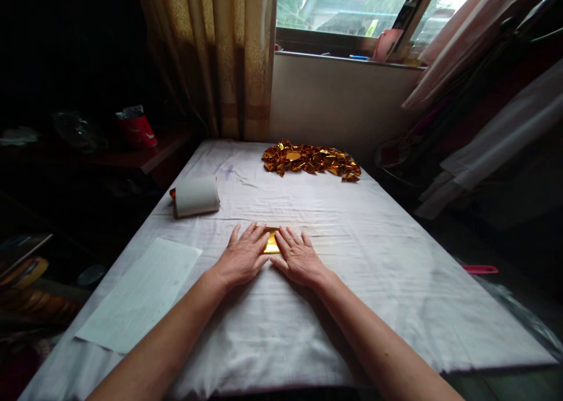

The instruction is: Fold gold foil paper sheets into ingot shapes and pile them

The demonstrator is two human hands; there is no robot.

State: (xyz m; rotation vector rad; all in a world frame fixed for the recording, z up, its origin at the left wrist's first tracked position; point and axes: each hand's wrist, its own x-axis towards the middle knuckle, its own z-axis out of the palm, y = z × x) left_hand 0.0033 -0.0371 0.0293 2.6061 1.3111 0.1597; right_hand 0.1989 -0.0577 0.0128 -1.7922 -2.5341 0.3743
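A small piece of shiny gold foil paper lies flat on the white cloth in front of me. My left hand rests on its left part, palm down with the fingers spread. From the other side my right hand presses on its right part, fingers also stretched out. Both hands cover much of the paper, so only its middle and a bit of the far edge show. At the far end of the table is a heap of folded gold foil pieces.
The table is covered by a white cloth. To the left lie a thick pale roll or stack with foil at its end and a whitish sheet. A red packet stands on a dark side table. Clothes hang at right.
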